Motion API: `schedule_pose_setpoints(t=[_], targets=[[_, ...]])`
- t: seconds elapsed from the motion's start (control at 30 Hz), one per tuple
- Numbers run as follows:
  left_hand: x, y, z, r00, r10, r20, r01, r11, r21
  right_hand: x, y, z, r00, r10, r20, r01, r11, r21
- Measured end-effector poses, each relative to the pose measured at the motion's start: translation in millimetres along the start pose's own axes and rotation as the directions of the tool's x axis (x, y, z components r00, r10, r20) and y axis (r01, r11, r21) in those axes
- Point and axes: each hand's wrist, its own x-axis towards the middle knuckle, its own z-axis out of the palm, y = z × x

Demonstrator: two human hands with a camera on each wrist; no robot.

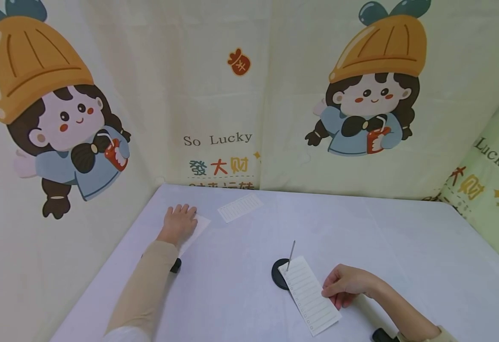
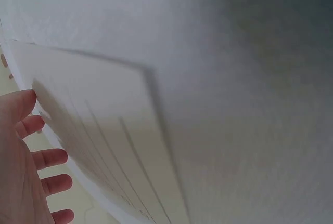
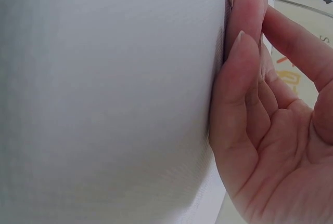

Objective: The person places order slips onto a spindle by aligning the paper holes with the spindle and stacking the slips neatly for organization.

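In the head view, my right hand [image 1: 348,285] pinches the right edge of a white lined paper slip [image 1: 311,299] between thumb and fingers. The slip's upper left corner is at a thin metal spike [image 1: 292,251], which stands up from a round black base [image 1: 277,275] partly covered by the slip. In the right wrist view, the right hand's fingers [image 3: 244,73] bend at the paper edge. My left hand [image 1: 180,225] reaches over another white sheet [image 1: 198,232] at the table's left side. Its fingers are spread over the lined sheet [image 2: 104,130] in the left wrist view.
A further lined slip [image 1: 240,208] lies flat near the table's back edge. White cloth covers the table [image 1: 223,285]. Behind it hangs a cream curtain [image 1: 292,118] printed with cartoon figures and lettering. A small black device [image 1: 383,335] sits at the right wrist.
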Motion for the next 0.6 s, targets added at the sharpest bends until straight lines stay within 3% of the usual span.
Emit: schedule_pose_setpoints(t=[0.27,0.6], targets=[[-2.8,2.2,-3.4,1.0,0.0,0.021,0.0,1.0,0.005,0.5,0.7,0.5,1.0,-0.011,0.01,0.01,1.0,0.016],[-3.5,2.5,-3.2,0.999,-0.046,0.021,0.048,0.995,-0.087,-1.3,-0.6,-0.1,1.0,-0.02,0.018,0.019,1.0,0.021]])
